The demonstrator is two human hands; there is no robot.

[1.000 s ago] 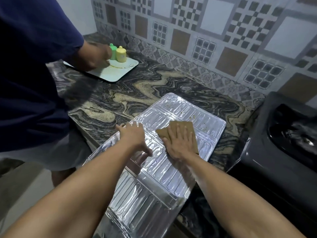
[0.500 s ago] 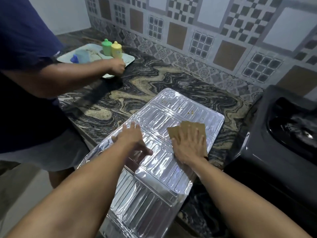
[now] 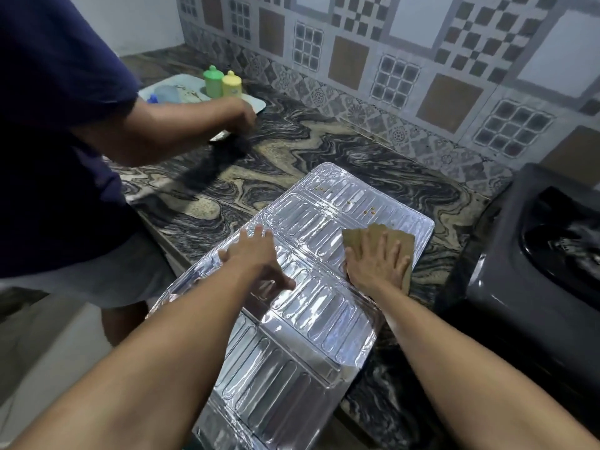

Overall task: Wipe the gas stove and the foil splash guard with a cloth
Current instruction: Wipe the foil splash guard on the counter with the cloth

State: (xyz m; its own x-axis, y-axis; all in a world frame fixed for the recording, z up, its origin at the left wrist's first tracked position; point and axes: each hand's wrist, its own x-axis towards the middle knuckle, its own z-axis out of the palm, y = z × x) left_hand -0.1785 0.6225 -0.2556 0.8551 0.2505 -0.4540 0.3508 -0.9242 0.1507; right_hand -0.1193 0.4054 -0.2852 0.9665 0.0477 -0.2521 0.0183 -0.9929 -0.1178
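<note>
Foil guard [image 3: 308, 287] flat on counter [image 3: 292, 164], beside stove [image 3: 532, 254]. Right hand [image 3: 378, 264] spread, pressing cloth [image 3: 357, 237] onto foil; left hand [image 3: 256, 258] spread, bracing it. Crumbs [image 3: 370, 210] remain at far end; stove looks unwiped.

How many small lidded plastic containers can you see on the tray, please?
2: a green container and a yellow container, side by side on the tray; the other person's arm may hide more.

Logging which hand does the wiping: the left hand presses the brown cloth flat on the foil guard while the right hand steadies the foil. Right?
Not quite. In the head view the right hand presses the cloth on the foil guard; the left hand steadies the foil.
</note>
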